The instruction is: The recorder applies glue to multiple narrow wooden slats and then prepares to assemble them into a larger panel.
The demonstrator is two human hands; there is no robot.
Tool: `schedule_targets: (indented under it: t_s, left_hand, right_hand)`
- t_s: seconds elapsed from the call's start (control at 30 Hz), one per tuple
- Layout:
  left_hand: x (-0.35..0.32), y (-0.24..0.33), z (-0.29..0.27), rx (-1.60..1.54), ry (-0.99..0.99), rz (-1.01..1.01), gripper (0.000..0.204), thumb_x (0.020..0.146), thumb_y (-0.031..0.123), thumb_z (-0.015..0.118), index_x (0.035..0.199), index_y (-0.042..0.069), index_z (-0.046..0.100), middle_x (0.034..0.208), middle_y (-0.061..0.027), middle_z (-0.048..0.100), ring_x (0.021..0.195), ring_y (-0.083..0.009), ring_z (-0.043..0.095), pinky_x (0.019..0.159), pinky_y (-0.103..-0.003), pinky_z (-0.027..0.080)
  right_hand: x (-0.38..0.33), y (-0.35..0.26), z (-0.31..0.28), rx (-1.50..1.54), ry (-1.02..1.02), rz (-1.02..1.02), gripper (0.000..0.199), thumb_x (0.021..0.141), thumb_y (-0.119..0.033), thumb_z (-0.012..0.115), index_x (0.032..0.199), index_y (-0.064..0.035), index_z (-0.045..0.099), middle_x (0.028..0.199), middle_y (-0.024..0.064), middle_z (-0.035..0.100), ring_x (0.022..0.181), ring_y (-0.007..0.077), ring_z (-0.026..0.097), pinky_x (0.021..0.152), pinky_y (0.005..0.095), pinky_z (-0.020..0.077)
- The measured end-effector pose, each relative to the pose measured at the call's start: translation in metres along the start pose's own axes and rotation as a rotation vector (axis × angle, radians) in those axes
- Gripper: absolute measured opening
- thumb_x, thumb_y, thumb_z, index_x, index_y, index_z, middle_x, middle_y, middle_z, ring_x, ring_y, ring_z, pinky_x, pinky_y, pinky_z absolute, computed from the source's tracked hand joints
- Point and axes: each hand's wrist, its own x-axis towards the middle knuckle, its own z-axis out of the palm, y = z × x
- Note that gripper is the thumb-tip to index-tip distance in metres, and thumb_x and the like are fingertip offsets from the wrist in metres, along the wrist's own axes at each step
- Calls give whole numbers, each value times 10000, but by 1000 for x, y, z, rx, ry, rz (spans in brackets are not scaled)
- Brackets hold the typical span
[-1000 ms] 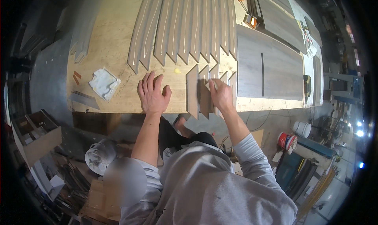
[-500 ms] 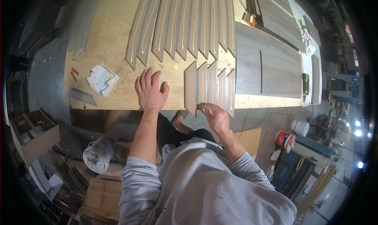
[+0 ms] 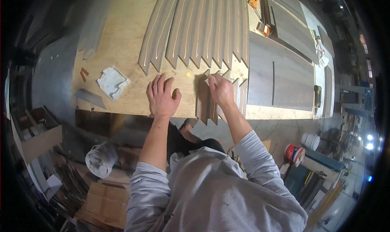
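Observation:
My left hand (image 3: 163,97) lies flat on the wooden worktable (image 3: 136,106), fingers spread, holding nothing. Over a group of short grey-brown strips (image 3: 203,100) with slanted ends, my right hand (image 3: 222,90) is closed in a pinch. A small pale piece (image 3: 210,80) shows at its fingertips; its exact kind is hard to make out. The hand and wrist cover part of these strips. Beyond both hands lie longer strips (image 3: 197,37) side by side, most with a thin, wavy, pale bead along their length.
Left of my hands are a smeared white tray (image 3: 114,85), reddish strips (image 3: 84,74) and a grey offcut (image 3: 90,98). Wide grey panels (image 3: 294,79) cover the table's right part. An orange-handled tool (image 3: 254,1) lies behind. Buckets (image 3: 101,160) stand on the floor.
My right hand has moved away from my body, from the near ends of the short strips to their far ends. The left hand stays flat on the table. The whole view has shifted slightly.

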Motion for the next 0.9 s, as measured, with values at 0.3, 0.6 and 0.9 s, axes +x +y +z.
schedule_targets:
  t_s: [0.3,0.6,0.9]
  left_hand:
    - [0,0,-2,-3,-7,-14,475,861,304,655,1298,132,586,1458,-85,460,1413,-274,357,1201,-497,219]
    - [2,1,-3,-5,3,-3,469,856,301,657,1286,129,586,1456,-93,461,1404,-278,364,1200,-497,223]
    - [1,0,-3,6,0,3,481,852,299,663,1293,126,578,1460,-92,463,1404,-280,366,1199,-492,227]
  right_hand:
    - [-22,-1,1,-28,-27,-1,237,980,-250,616,952,-30,700,830,227,689,744,430,664,661,480,535]
    - [-97,-8,-13,-8,-144,92,190,959,-227,641,964,-53,718,903,197,712,815,399,688,721,446,564]
    - [-127,-10,-20,21,-176,37,182,954,-212,633,992,-63,730,921,168,723,816,366,699,721,424,567]
